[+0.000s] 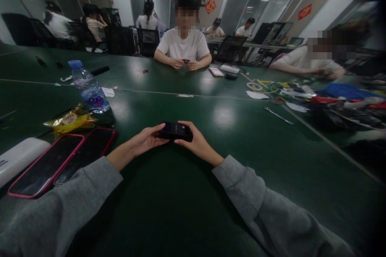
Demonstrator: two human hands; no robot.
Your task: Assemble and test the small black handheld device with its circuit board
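Device (176, 131): sitting between both hands over the middle of the surface (169, 209); lying near level, showing small light marks on top; possibly touching the surface, possibly hovering just above, not showing clearly enough to tell.
Left hand (149, 138): pinching the left end between thumb on top and fingers lower down.
Right hand (193, 134): gripping the right end between forefinger at the far corner and thumb at the near edge.
Grip risk: holding by the ends only; in judgement, risking a tilt or slip if loosening on one side first.
Top face: possibly risking a stray press from the left thumb, through resting so near the marks.
Left sleeve (90, 186): crossing over the phones (46, 164) in this view; perhaps dragging one if sweeping sideways.
Bottle (90, 88): standing beyond the phones, wearing a cap; likely toppling if being knocked by the left forearm.
Packet (70, 120): lying beside the bottle; hardly posing a hazard.
Wrench (279, 115): lying well apart from the right hand.
Cables (259, 85): tangling at the far right; probably snagging only on a long reach.
Person opposite (185, 44): sitting well apart, holding a small dark item (186, 61).
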